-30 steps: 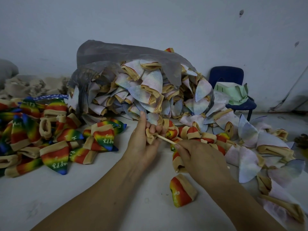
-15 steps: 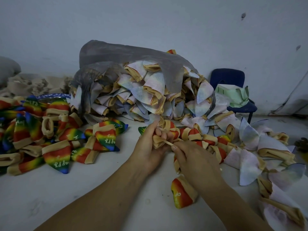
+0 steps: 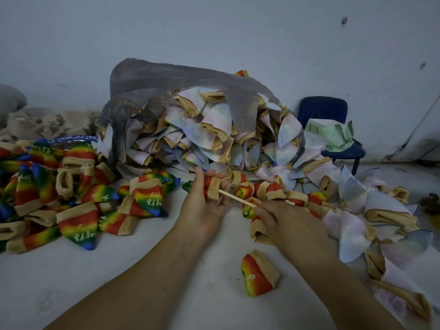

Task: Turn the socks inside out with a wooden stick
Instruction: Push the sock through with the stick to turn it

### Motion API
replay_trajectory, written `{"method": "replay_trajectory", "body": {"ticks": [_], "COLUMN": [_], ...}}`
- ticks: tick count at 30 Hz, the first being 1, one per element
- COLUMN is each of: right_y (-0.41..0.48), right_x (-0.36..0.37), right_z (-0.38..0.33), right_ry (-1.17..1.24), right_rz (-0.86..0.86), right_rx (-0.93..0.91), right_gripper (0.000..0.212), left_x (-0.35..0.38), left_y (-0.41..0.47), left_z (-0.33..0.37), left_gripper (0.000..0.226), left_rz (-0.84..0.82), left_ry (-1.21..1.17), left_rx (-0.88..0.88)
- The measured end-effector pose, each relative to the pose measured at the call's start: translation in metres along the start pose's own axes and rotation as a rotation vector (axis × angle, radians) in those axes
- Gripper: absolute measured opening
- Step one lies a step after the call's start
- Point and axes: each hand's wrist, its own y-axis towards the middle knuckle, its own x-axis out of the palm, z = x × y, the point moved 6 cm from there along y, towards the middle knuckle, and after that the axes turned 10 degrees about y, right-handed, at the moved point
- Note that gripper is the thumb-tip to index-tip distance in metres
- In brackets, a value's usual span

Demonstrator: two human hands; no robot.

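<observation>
Grey translucent plastic bag point(image 3: 166, 84) slumped open at the middle back, against a pale wall point(image 3: 214, 32) flecked with a few dark marks point(image 3: 344, 20). Just right of it, a small blue chair point(image 3: 321, 108) carrying pale green folded fabric point(image 3: 331, 134). Far left, a heap of beige material point(image 3: 35, 125) beside a grey rounded shape point(image 3: 10, 101). Leaning at the right, a thin dark line point(image 3: 419, 129), perhaps a rod. Below all, a white work surface point(image 3: 119, 270).

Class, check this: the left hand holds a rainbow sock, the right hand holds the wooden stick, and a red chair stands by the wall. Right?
Not quite. The head view shows the chair is blue, not red. The left hand does hold a rainbow sock and the right hand the wooden stick.
</observation>
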Motion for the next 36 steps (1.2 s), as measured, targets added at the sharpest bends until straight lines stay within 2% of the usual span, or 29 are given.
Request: {"method": "replay_trajectory", "body": {"ticks": [2, 6, 15, 21, 26, 31, 36], "right_y": [0.0, -0.001, -0.003, -0.007, -0.004, 0.0, 0.0], "right_x": [0.0, -0.004, 0.005, 0.012, 0.009, -0.005, -0.015], "right_z": [-0.003, -0.003, -0.013, -0.014, -0.012, -0.003, 0.003], "right_ry": [-0.011, -0.023, 0.046, 0.161, 0.155, 0.091, 0.052], "right_rz": [-0.001, 0.037, 0.111, 0.123, 0.128, 0.146, 0.156], "right_rx": [-0.011, -0.024, -0.069, -0.053, -0.049, 0.012, -0.003], "right_gripper": [0.03, 0.029, 0.028, 0.03, 0.029, 0.045, 0.046], "left_x": [0.003, 0.011, 0.019, 0.029, 0.023, 0.019, 0.021], "left_y": [-0.001, -0.005, -0.014, -0.02, -0.015, -0.016, -0.018], "left_z": [0.0, -0.004, -0.003, -0.009, -0.01, -0.012, -0.013], "left_gripper": [0.032, 0.053, 0.027, 0.032, 0.051, 0.042, 0.032], "left_rz": [-0.043, -0.13, -0.2, -0.287, -0.272, -0.255, -0.266], "left_ry": [0.005, -0.03, -0.054, 0.0, 0.037, -0.008, 0.022], "left_rx": [-0.017, -0.059, -0.059, -0.038, -0.078, -0.127, -0.13]}}
